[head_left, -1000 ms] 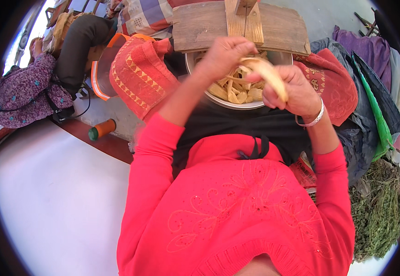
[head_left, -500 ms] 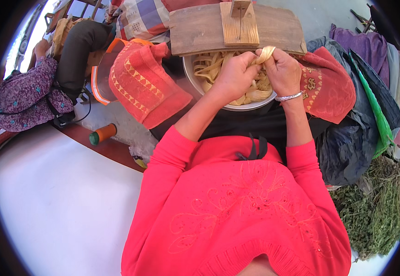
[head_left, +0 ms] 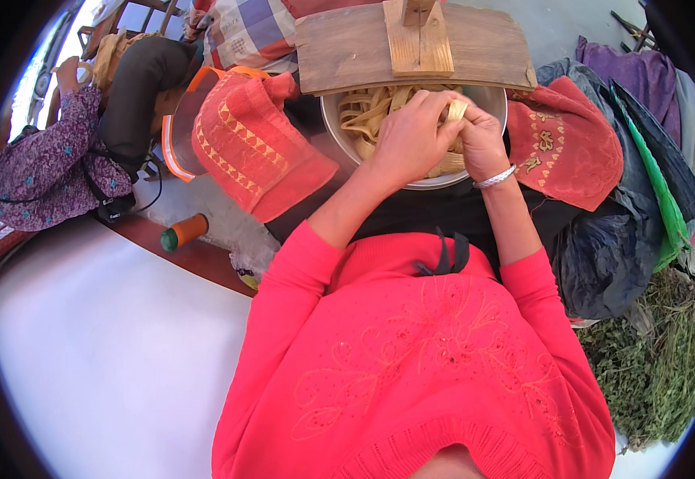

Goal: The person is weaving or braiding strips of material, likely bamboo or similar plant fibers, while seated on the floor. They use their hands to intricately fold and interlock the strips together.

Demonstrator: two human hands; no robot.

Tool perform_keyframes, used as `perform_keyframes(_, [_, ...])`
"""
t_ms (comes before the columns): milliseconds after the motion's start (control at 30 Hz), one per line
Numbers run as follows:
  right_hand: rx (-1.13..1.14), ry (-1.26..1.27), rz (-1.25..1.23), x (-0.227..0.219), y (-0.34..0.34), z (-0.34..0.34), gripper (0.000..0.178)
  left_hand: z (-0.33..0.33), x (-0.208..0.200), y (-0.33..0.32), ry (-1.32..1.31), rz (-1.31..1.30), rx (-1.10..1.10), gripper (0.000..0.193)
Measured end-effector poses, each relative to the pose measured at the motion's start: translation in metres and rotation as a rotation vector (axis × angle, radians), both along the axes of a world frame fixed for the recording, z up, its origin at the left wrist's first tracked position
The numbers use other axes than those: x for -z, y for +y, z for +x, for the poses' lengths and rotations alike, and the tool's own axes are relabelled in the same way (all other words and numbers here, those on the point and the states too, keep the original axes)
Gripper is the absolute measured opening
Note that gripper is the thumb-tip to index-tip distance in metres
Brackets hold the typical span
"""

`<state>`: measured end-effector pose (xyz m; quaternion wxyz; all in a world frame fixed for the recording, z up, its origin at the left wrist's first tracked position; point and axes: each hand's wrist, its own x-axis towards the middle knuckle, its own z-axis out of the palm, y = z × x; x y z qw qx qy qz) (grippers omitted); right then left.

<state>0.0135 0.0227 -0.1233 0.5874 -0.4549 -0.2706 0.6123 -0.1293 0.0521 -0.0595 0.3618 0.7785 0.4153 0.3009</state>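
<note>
Over the right part of the metal basin [head_left: 426, 184], the left hand [head_left: 417, 132] and the right hand [head_left: 483, 145] are pinching a pale strip [head_left: 457, 110], which seems light and pliable but perhaps easily split, so best held gently near the bend.

The left hand [head_left: 411, 134] and the right hand [head_left: 483, 145] meet over a metal basin [head_left: 432, 185], their fingers pinching a folded straw-coloured strip [head_left: 456, 110] between them. Loose, curling strips [head_left: 357, 113] lie in the basin, whose far side is hidden beneath a wooden board [head_left: 339, 49]. A pale bracelet [head_left: 495, 177] circles the right wrist. Red patterned cloths [head_left: 245, 156] lie on either side (the right one bears yellow motifs). Farther left are an orange-and-green thread spool [head_left: 184, 232] and a co-worker's purple patterned sleeve [head_left: 76, 126]; dried plants [head_left: 663, 363] are heaped at lower right.
</note>
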Motion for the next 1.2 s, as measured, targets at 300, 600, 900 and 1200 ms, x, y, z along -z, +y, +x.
perform_keyframes(300, [0.253, -0.935, 0.336, -0.049, 0.01, 0.031, 0.005, -0.004, 0.117, 0.026, -0.439, -0.684, -0.187, 0.02])
perform_keyframes(600, [0.165, -0.375, -0.025, -0.041, -0.018, 0.0, 0.03, 0.01, 0.039, 0.007, -0.5, -0.218, -0.234, 0.015])
perform_keyframes(900, [0.049, 0.415, -0.294, -0.032, -0.016, -0.014, 0.026, 0.014, 0.012, 0.001, -0.141, 0.378, -0.122, 0.015])
perform_keyframes(1200, [-0.361, 0.255, 0.01, -0.088, -0.037, -0.001, 0.023, -0.012, 0.029, 0.04, 0.109, -0.045, -0.156, 0.033])
